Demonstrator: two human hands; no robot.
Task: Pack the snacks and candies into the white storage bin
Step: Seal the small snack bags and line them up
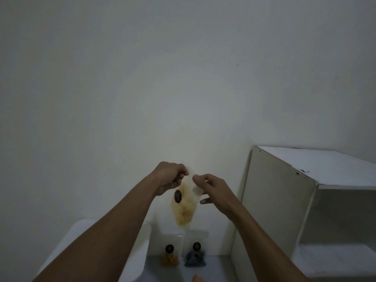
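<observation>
A clear snack bag (185, 208) with pale yellow pieces and a dark round label hangs in the air in front of the wall. My left hand (169, 177) pinches its top left corner. My right hand (211, 188) holds the bag's upper right edge between thumb and fingers. The white storage bin (140, 237) sits at the lower left, mostly hidden behind my left forearm. Two more clear bags stand against the wall below: one with orange snacks (169, 255) and one with dark blue candies (195, 255).
A white cabinet (284, 200) with open shelves stands at the right, close to my right arm. A small orange thing (198, 278) peeks in at the bottom edge. The plain white wall fills the upper view.
</observation>
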